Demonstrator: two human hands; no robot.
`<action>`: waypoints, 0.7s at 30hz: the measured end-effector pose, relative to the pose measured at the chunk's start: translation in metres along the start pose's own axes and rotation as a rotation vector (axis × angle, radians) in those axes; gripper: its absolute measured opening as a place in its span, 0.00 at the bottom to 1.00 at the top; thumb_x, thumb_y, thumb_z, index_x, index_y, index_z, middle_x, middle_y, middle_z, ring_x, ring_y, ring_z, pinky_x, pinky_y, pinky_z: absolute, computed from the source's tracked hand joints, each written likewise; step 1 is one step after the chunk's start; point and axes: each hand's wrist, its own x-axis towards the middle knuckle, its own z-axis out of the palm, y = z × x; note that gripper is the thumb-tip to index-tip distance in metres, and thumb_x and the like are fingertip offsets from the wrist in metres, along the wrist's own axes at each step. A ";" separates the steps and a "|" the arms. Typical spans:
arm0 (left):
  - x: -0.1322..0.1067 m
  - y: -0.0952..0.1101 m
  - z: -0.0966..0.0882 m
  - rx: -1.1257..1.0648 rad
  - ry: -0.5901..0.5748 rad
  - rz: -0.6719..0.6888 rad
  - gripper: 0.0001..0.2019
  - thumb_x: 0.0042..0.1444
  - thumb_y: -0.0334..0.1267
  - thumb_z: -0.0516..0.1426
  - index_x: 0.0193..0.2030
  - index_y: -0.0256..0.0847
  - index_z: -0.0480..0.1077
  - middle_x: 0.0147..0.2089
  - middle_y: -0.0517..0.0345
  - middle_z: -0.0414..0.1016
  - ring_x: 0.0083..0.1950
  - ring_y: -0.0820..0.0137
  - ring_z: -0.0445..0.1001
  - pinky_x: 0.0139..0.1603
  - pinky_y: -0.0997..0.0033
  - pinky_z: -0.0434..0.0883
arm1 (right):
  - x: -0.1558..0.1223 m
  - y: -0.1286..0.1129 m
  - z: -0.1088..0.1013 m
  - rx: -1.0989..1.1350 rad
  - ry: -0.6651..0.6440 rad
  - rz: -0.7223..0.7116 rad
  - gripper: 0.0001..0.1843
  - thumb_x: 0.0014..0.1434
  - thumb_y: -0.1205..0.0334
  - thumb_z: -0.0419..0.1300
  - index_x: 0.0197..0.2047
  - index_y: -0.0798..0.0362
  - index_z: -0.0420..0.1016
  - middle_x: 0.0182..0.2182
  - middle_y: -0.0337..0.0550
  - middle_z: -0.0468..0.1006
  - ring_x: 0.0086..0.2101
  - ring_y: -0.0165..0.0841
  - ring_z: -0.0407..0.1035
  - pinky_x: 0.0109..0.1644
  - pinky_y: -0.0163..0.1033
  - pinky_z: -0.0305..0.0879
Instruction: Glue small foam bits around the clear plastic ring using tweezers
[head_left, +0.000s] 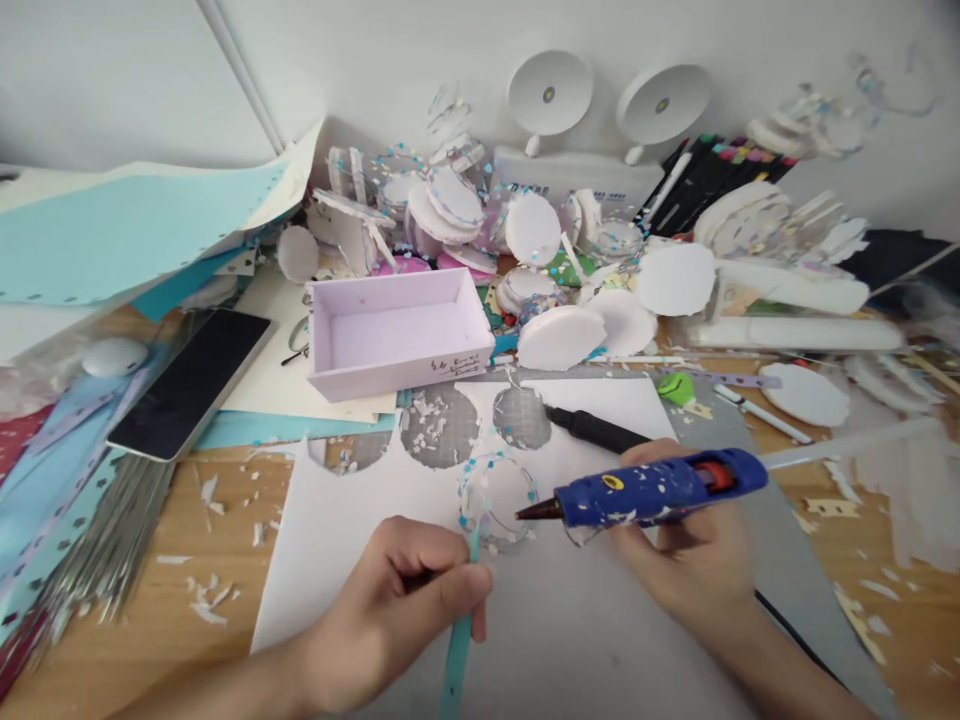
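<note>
My left hand (405,600) is closed in a pinch on a narrow teal strip (455,665), whose lower end hangs toward the front edge of the view. My right hand (697,550) grips a blue hot glue gun (637,490) spotted with white, with a clear glue stick (847,445) out of its back. The gun's dark nozzle points left. Between nozzle and left hand, a ring of thin wire with blue bits (499,495) lies on a white sheet (360,570), near the strip's upper end. Behind the gun rests a black pen-shaped tool (600,432), partly hidden.
A lilac open box (397,375) stands behind the sheet, among piled white foam discs (562,338). A phone (191,385) and thin wires (97,540) lie left. Two white dish-shaped lamps (551,92) and black markers (701,185) are at the back. Scraps litter the wooden table (217,660).
</note>
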 end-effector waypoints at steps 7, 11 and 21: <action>0.003 -0.005 0.000 -0.034 -0.003 -0.027 0.25 0.60 0.52 0.54 0.21 0.34 0.74 0.18 0.63 0.54 0.23 0.75 0.52 0.24 0.72 0.49 | 0.001 0.002 0.000 -0.031 -0.029 -0.092 0.19 0.48 0.73 0.62 0.41 0.45 0.65 0.30 0.36 0.68 0.30 0.31 0.65 0.29 0.34 0.61; 0.006 -0.009 -0.002 -0.068 0.009 -0.032 0.25 0.60 0.52 0.54 0.21 0.34 0.74 0.18 0.62 0.56 0.23 0.76 0.53 0.25 0.72 0.50 | 0.002 0.002 0.001 -0.018 -0.030 -0.096 0.20 0.48 0.73 0.61 0.42 0.46 0.65 0.31 0.35 0.69 0.29 0.29 0.66 0.30 0.32 0.64; 0.004 -0.008 0.002 -0.074 -0.018 -0.022 0.24 0.60 0.50 0.55 0.21 0.34 0.74 0.18 0.62 0.56 0.23 0.76 0.53 0.24 0.72 0.50 | -0.001 0.005 0.000 -0.185 -0.027 -0.072 0.18 0.47 0.73 0.60 0.41 0.47 0.67 0.26 0.33 0.71 0.23 0.28 0.62 0.26 0.33 0.60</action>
